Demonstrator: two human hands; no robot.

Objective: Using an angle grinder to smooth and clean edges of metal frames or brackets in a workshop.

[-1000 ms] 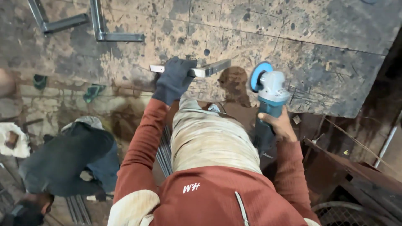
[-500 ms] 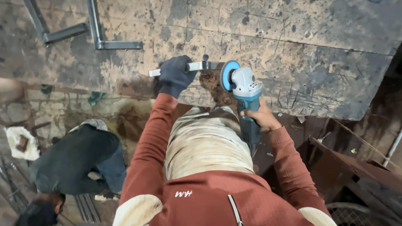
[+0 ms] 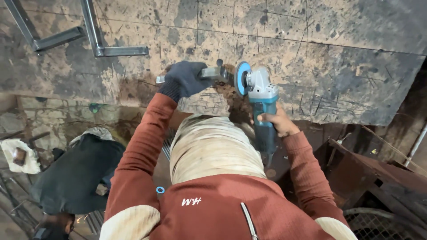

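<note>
Hands apart: gloved left hand (image 3: 186, 79) clamped on a metal bar (image 3: 209, 73), bare right hand (image 3: 275, 122) around a teal angle grinder (image 3: 260, 98).

No packages, signs or screens show here. The one label-like mark is a small patch of white lettering (image 3: 191, 201) printed on the rust-red garment (image 3: 213, 209) at the bottom middle of the view, just left of its zip (image 3: 249, 220).

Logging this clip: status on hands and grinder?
Left hand gloved, gripping metal piece. Right hand holds angle grinder, disc at piece. Nothing blocking.
</note>
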